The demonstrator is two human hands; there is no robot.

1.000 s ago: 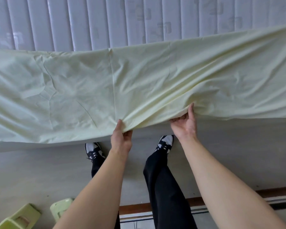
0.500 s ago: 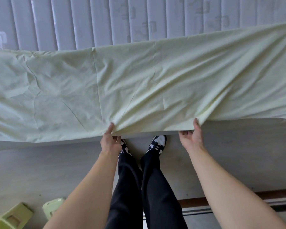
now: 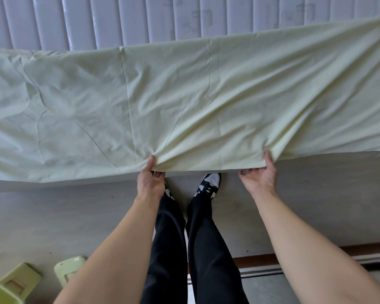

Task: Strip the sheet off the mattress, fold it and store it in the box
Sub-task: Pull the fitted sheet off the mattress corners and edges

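While both hands hold its near edge, the pale yellow sheet (image 3: 184, 102) lies folded in a long band across the quilted mattress (image 3: 140, 18), which shows bare beyond the fabric. Left hand (image 3: 150, 183) pinches the hem, thumb on top, fingers curled beneath; creases radiate away from its grip. Right hand (image 3: 260, 177) grips the same hem further along, thumb over the cloth, fingers under it. Between the hands the edge hangs just off the mattress side. Below the wrists: black trousers (image 3: 184, 249), patterned shoes (image 3: 207, 186), grey floor (image 3: 53, 220). Green plastic items (image 3: 15, 284) lie well below the left forearm. No box seen.
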